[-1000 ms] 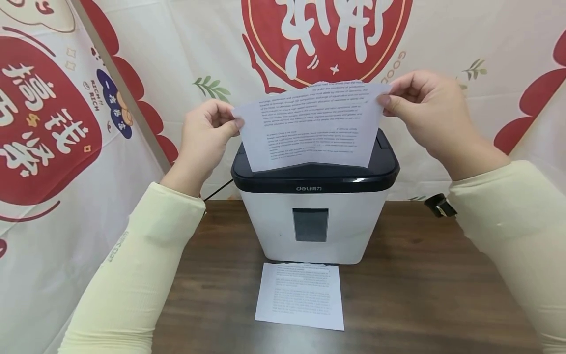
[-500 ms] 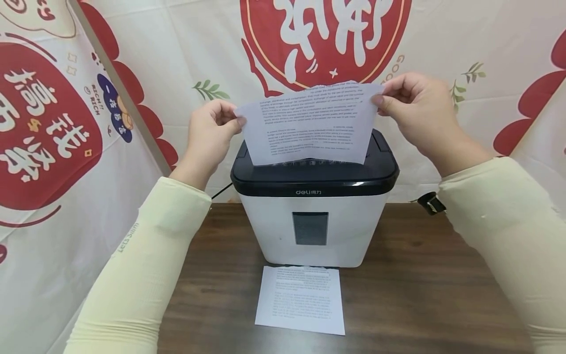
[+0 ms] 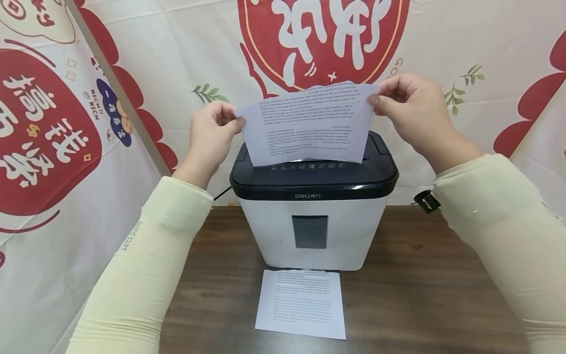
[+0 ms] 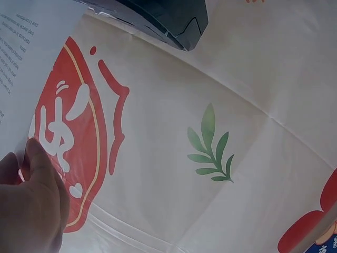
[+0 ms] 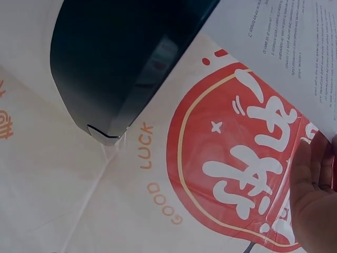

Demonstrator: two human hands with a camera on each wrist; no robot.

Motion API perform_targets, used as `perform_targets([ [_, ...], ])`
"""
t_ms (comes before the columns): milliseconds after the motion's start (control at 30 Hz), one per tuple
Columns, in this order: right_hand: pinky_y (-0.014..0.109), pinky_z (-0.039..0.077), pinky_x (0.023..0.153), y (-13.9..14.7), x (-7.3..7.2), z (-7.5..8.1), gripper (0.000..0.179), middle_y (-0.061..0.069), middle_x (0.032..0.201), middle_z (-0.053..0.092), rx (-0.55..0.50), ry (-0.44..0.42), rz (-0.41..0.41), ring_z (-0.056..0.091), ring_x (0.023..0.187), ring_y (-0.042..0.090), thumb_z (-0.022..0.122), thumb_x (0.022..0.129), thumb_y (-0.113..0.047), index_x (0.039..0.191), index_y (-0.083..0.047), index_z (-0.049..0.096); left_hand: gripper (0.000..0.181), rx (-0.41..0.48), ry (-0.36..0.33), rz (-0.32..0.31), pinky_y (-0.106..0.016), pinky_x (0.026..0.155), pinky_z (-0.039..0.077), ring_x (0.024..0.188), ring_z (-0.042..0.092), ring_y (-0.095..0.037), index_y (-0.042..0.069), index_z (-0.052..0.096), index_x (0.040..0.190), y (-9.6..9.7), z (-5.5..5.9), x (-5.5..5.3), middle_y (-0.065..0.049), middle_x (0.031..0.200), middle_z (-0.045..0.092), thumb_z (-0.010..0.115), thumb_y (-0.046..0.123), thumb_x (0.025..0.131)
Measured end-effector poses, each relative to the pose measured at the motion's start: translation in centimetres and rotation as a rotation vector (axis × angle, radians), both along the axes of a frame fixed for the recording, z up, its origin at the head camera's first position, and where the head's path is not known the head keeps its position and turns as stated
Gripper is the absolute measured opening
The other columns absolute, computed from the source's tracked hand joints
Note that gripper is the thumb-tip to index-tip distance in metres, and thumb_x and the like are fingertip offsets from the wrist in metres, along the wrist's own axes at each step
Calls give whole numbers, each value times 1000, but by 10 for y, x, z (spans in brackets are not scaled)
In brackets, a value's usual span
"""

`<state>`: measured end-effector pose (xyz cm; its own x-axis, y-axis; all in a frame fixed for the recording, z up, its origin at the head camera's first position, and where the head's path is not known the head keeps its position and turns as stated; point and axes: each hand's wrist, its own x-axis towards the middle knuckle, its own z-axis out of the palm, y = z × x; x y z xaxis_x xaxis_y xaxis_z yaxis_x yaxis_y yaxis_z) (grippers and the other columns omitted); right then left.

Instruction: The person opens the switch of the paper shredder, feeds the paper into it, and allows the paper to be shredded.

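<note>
A printed sheet of paper (image 3: 309,125) with a torn, uneven top edge is held up over a paper shredder (image 3: 311,231), which has a black lid and a white body. My left hand (image 3: 211,140) pinches the sheet's upper left corner between thumb and fingers. At the upper right corner, my right hand (image 3: 413,115) pinches it the same way. The sheet's lower edge hangs at the lid's slot area; whether it enters the slot cannot be told. In the left wrist view the left hand (image 4: 34,205) and part of the sheet show at the left border.
Another printed sheet (image 3: 300,305), also torn along its top, lies on the brown wooden table (image 3: 424,295) in front of the shredder. A dark cord (image 3: 222,192) runs behind it at left. Patterned cloth (image 3: 177,44) hangs behind and at the left.
Both hands and the sheet have shifted slightly, the right hand moving left. A row of icons on the shredder's lid has come into view below the sheet. Both hands keep their pinch.
</note>
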<state>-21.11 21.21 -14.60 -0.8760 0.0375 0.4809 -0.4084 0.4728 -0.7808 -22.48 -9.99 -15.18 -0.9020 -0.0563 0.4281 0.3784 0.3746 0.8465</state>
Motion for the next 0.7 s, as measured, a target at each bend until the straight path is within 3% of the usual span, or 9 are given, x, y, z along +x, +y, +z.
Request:
perform_targets([
  [200,12,48,78,0,-2,0,18,3,104,64,4,9,7,61,87,12,64,93,-18,106,-5,66,4,-10,4,2,-26,86,49,90,57,-17,3,60,97,0,-3,-2,-10,99,61,61,3,93],
  [700,11,48,76,0,-1,0,14,-3,101,65,55,30,34,60,84,12,64,93,-17,102,-7,68,5,15,-10,-30,-28,89,50,90,58,-18,1,59,96,-7,-8,-2,-8,98,60,60,-1,92],
])
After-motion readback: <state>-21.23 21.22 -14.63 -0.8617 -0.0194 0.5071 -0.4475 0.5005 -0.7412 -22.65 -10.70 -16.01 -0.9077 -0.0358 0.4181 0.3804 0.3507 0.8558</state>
